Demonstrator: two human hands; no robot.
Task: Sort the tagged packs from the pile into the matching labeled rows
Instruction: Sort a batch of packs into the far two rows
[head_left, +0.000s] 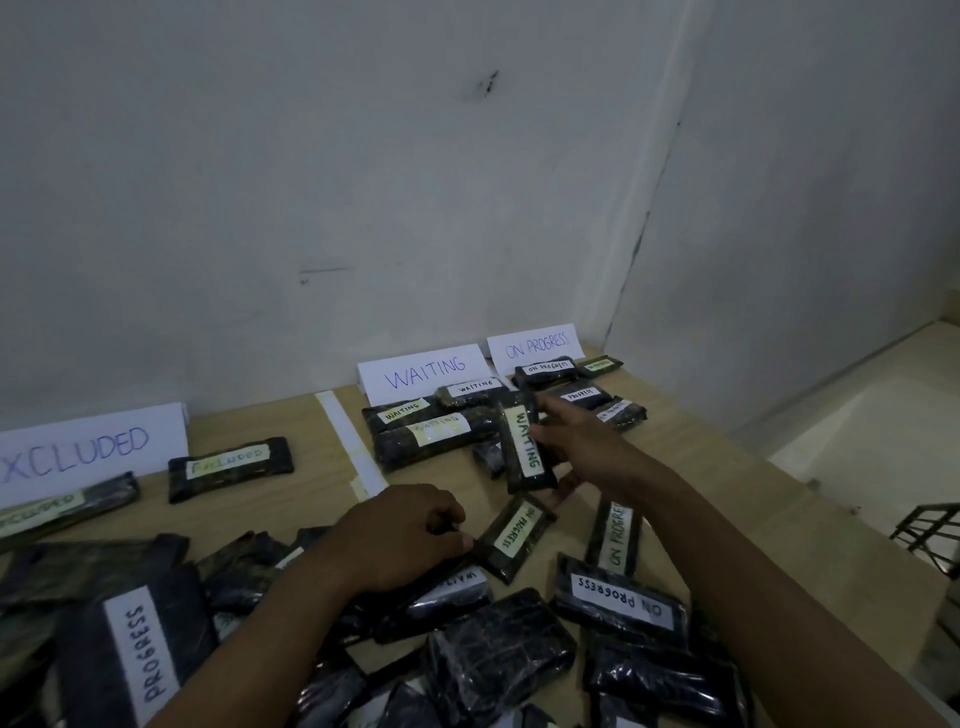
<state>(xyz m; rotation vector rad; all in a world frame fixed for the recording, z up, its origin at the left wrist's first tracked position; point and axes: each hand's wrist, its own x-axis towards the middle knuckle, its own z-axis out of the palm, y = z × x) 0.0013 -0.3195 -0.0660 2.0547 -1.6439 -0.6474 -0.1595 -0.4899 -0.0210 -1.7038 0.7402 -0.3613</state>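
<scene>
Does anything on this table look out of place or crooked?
Only the WAITING pack in the right hand: it points away from the person, crosswise to the packs lying sideways in the WAITING row. The near pile is jumbled; one ON PROGRESS pack reads upside down.

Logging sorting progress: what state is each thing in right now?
Right hand: grips a pack.
Held pack: in hand, WAITING tag up.
Left hand: curled on the pile, grip unclear.
Pile: unsorted, packs overlapping.
WAITING row: several packs laid.
ON PROGRESS row: several packs laid.
EXCLUDED row: two packs visible.
</scene>
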